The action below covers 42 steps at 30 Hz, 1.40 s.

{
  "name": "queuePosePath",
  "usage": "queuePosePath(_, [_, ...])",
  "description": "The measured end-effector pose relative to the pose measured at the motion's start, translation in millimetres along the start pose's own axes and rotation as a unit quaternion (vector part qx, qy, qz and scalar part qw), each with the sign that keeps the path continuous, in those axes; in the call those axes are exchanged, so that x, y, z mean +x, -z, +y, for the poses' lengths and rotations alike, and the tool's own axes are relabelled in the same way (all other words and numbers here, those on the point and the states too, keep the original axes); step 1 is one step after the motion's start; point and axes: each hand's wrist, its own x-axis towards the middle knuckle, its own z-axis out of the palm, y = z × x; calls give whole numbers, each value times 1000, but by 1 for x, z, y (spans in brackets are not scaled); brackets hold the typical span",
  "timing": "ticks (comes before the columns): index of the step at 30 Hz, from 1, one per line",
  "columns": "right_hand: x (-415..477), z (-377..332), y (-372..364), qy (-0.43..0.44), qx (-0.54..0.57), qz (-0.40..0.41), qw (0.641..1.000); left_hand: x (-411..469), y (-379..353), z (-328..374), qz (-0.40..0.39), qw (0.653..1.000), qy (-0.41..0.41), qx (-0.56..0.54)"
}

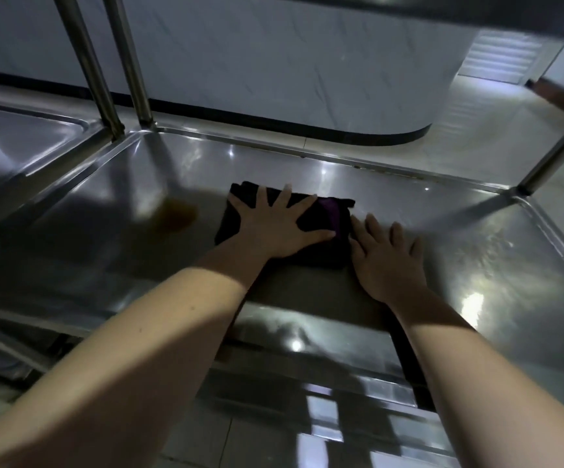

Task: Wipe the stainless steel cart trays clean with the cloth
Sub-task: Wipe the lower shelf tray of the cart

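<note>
- Left hand [274, 224]: released, not clenched. The fingers are straight and spread, and the palm lies flat on top of the cloth [317, 216].
- Right hand [385, 261]: released. The fingers are straight and slightly apart, lying palm-down on the bare steel. The fingertips lie just beside the right edge of the cloth; whether they touch it cannot be told.
- Cloth: dark, folded to a rough rectangle, with a purple patch showing near its right end. It lies flat near the middle of the tray [476, 238], closer to the far rim than to the near rim.
- Tray: stainless steel, shallow, with a raised rim and rounded corners. Light reflections show across its surface.
- Brown stain [176, 216]: a blurred patch on the tray surface, left of the cloth and apart from it.
- Adjacent tray [20, 140]: a second steel tray, to the left of the first, rim beside rim.
- Corner posts: two upright steel posts [128, 59] stand at the far left corner and one post [557, 153] at the far right corner.
- Background: pale tiled floor [476, 130] and a white curved counter [274, 62] with a black base strip.
</note>
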Motion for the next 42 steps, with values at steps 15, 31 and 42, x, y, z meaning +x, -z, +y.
queuePosePath(15, [1, 1, 7, -11, 29, -16, 999, -5, 7, 5, -25, 1000, -6, 10])
queuePosePath(31, [-46, -16, 25, 3, 87, -63, 994, -140, -3, 22, -19, 999, 36, 31])
queuePosePath(42, [-69, -21, 9, -10, 38, -29, 999, -80, -2, 10, -18, 998, 64, 9])
